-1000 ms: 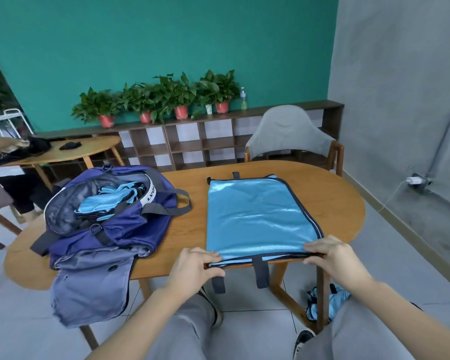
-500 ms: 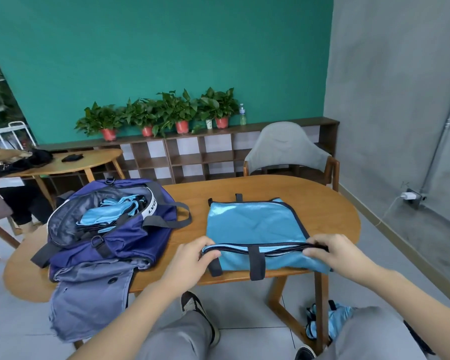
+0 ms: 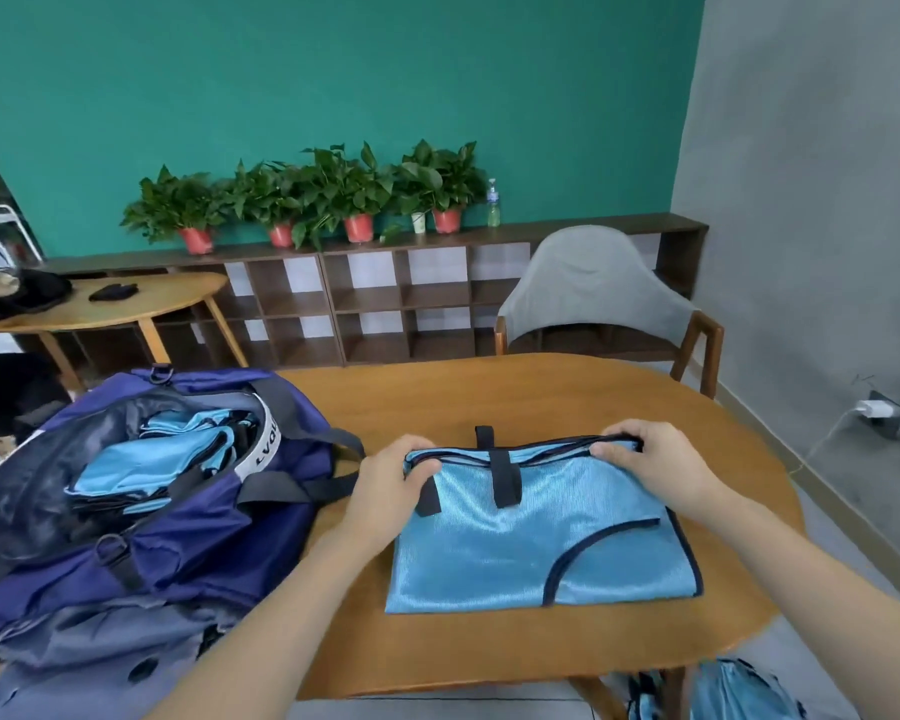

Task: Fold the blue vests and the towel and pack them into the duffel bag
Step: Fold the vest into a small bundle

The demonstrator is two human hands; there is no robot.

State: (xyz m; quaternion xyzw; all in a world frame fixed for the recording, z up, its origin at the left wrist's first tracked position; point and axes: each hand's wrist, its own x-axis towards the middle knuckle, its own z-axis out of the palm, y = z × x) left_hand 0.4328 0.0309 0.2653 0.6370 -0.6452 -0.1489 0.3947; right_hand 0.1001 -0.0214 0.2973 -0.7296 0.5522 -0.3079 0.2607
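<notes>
On the wooden surface (image 3: 567, 397), beside the open duffel bag (image 3: 141, 501), a blue vest (image 3: 536, 543) is being held at its far corners by the pinching fingers of the left hand (image 3: 385, 485) and right hand (image 3: 661, 470), likely so the edges are being lined up for a neat fold.

Beyond the two hands' grip on the far edge of the folded blue vest (image 3: 536, 543), bare wooden table (image 3: 489, 397) runs open to the far rim, where only the grey chair (image 3: 593, 288) stands behind it. To the left of the left hand (image 3: 385, 491), the open duffel bag (image 3: 141, 501) blocks the way, its dark strap (image 3: 302, 485) lying just beside the knuckles and its mouth already holding folded blue cloth. To the right of the right hand (image 3: 661, 470) a strip of tabletop lies free to the edge.
</notes>
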